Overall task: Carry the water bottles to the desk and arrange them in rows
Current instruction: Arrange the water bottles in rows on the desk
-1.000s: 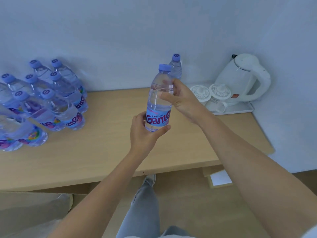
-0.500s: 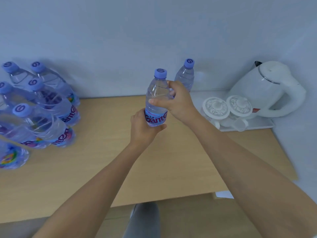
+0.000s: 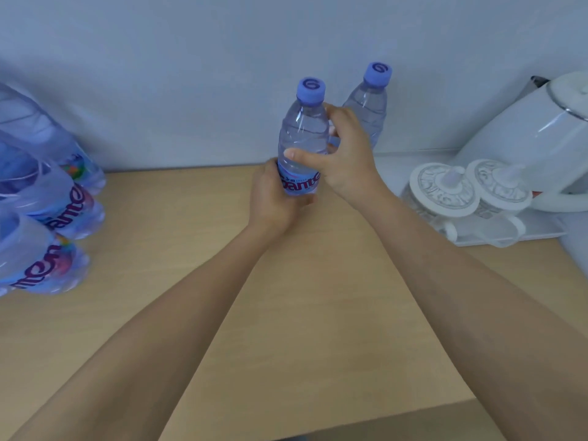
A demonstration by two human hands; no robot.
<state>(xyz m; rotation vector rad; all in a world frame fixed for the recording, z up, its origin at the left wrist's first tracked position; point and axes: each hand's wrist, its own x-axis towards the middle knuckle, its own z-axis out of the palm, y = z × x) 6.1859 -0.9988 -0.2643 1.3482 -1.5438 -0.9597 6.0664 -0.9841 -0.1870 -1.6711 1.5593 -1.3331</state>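
I hold one clear water bottle with a blue cap upright over the back of the wooden desk. My left hand grips its lower part around the label. My right hand wraps its middle from the right, thumb across the front. Whether its base touches the desk is hidden by my left hand. A second bottle stands upright against the wall just behind and to the right. A shrink-wrapped pack of several bottles sits at the left edge of the desk.
A white electric kettle stands on a white tray at the right, with two lidded white cups in front of it. The pale wall runs right behind the desk. The desk's front edge is near the bottom of the view.
Both hands have carried the bottle further back toward the wall and the standing bottle. The view has moved closer to the desk, and the pack has slid toward the left edge of the view.
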